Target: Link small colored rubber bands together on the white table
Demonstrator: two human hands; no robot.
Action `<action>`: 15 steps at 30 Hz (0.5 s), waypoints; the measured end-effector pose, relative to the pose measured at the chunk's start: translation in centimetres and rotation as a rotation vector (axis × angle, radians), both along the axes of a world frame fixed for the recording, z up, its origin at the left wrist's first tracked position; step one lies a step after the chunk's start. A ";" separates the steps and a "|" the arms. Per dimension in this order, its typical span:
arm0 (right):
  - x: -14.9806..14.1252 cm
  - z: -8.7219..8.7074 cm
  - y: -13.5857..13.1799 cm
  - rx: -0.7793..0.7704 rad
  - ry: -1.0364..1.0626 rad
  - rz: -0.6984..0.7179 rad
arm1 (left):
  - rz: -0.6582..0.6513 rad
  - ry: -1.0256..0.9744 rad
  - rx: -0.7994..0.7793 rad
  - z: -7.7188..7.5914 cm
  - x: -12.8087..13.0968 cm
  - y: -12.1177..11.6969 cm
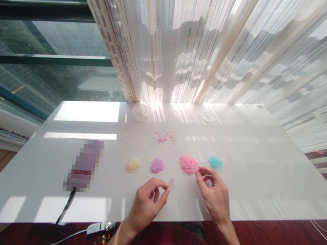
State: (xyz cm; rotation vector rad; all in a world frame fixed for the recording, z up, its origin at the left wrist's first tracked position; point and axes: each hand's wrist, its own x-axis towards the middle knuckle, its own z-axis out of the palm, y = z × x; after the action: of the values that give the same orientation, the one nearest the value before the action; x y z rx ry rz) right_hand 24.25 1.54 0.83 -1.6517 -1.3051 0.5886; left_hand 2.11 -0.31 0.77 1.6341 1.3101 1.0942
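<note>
My left hand [150, 200] is closed in a pinch, thumb against forefinger. At its fingertips is a small bunch of thin pastel strips [171, 180], pink and bluish. My right hand [214, 191] also pinches, its fingertips at the right edge of a pink pile of thin strips [188, 164]; whatever lies between them is too small to tell. Just beyond that hand sits a turquoise pile [215, 162]. Left of the pink one are a purple pile [157, 165] and a yellow pile [133, 164]. Farther back, a loose mixed pile [164, 137] is spread out.
On the white table [262, 178], a clear round container [139, 112] and a clear round lid [209, 116] stand near the back edge. A blurred purple object [85, 165] with a black strap [65, 207] lies at left. Striped sheer curtains [182, 43] hang behind the table.
</note>
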 end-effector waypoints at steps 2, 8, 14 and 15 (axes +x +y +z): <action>0.4 -0.2 0.6 -0.020 0.004 -0.012 | -0.011 0.018 0.021 -0.2 0.0 -0.1; 0.6 -0.4 1.2 -0.059 0.001 -0.010 | -0.038 0.021 0.056 -0.6 0.1 -0.1; 0.5 -0.2 1.6 -0.079 0.011 0.002 | -0.037 0.027 0.079 -0.6 0.2 0.0; 0.5 -0.2 1.6 -0.080 0.008 0.005 | -0.033 0.034 0.083 -0.6 0.1 0.0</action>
State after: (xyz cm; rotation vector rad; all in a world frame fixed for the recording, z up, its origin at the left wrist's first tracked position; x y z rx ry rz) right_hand 24.78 3.14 0.64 -1.7098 -1.2950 0.6569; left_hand 2.26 -0.36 0.17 1.7362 1.2706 1.1184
